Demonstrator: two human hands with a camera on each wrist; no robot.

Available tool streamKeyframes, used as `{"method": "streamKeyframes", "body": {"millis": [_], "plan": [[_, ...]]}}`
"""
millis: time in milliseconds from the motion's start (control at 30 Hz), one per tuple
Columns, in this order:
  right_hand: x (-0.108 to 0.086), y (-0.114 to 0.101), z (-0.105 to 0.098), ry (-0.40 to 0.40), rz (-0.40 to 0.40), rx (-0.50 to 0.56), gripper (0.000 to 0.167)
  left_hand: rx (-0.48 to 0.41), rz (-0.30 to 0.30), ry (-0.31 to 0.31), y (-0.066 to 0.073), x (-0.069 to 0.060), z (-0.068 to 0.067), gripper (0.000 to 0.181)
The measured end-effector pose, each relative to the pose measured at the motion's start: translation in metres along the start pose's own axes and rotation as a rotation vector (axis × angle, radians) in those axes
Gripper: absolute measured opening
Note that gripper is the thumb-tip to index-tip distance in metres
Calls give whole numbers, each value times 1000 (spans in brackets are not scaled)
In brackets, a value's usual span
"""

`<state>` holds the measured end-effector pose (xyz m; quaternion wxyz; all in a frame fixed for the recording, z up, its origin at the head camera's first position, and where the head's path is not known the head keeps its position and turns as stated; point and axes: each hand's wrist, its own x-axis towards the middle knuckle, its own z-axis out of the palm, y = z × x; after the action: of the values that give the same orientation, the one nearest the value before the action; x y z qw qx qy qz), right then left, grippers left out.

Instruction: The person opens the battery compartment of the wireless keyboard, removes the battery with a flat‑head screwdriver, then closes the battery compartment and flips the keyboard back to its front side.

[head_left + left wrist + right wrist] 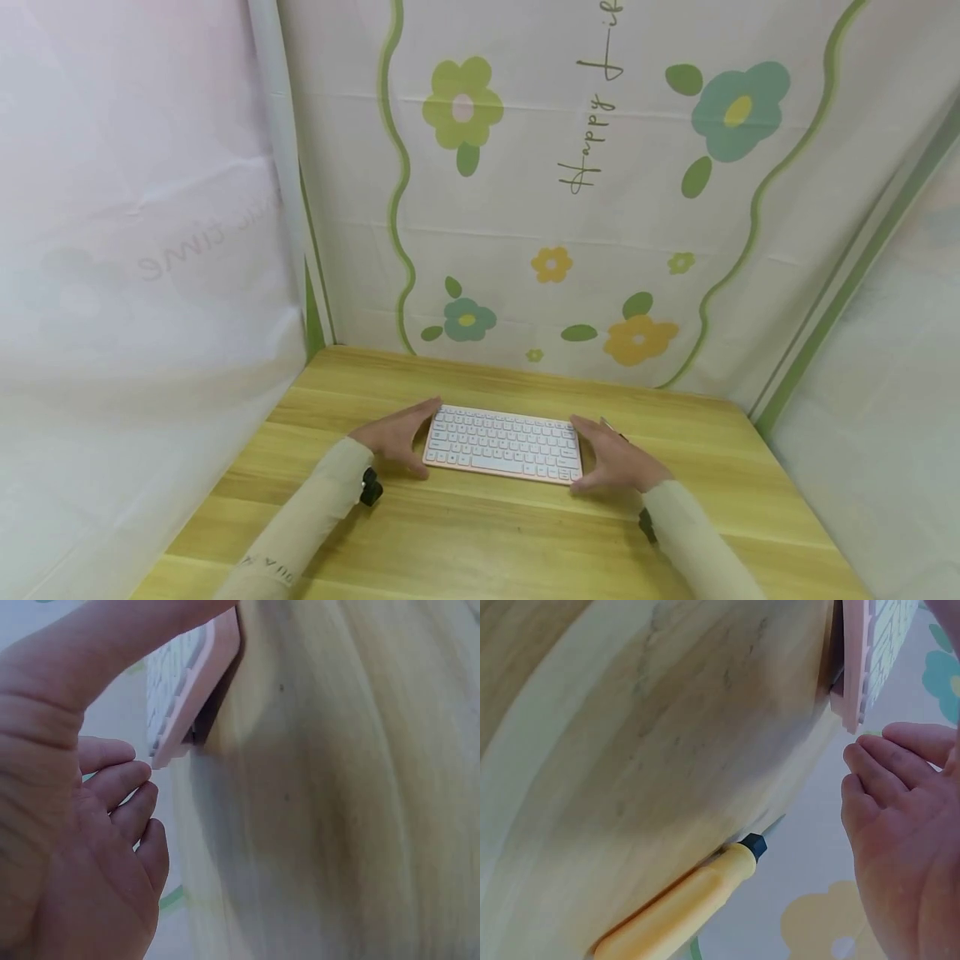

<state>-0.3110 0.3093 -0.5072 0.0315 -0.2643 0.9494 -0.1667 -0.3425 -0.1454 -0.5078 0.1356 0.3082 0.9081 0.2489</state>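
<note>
On the yellow wood-grain desk [480, 542], left hand [396, 435] and right hand [621, 458] clamp a pink-and-white plastic keyboard [502, 444] by its ends, smart since it's probably light, stiff.

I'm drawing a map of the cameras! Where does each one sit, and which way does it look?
Head: worn on the head, facing forward and down at the white keyboard, table and flowery backdrop; left hand, right hand and sleeves show.
Left wrist: worn there, facing the keyboard's left end; the left hand shows.
Right wrist: worn there, facing the keyboard's right end and a yellow-handled tool; the right hand shows.
Shared: both wrist views show keyboard, table and backdrop.
</note>
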Motion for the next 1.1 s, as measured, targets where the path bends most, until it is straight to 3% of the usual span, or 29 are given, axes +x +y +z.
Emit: {"method": "streamKeyframes", "body": {"millis": [267, 433, 667, 1100], "plan": [[5, -1, 5, -10, 28, 47, 128, -21, -28, 6, -2, 5, 2, 133], [7, 0, 6, -1, 14, 45, 128, -40, -37, 15, -6, 10, 3, 133], [12, 5, 8, 1, 62, 21, 129, -52, -57, 29, -11, 15, 3, 130], [15, 5, 6, -12, 103, 29, 131, -156, -12, 89, -16, 18, 6, 129]]}}
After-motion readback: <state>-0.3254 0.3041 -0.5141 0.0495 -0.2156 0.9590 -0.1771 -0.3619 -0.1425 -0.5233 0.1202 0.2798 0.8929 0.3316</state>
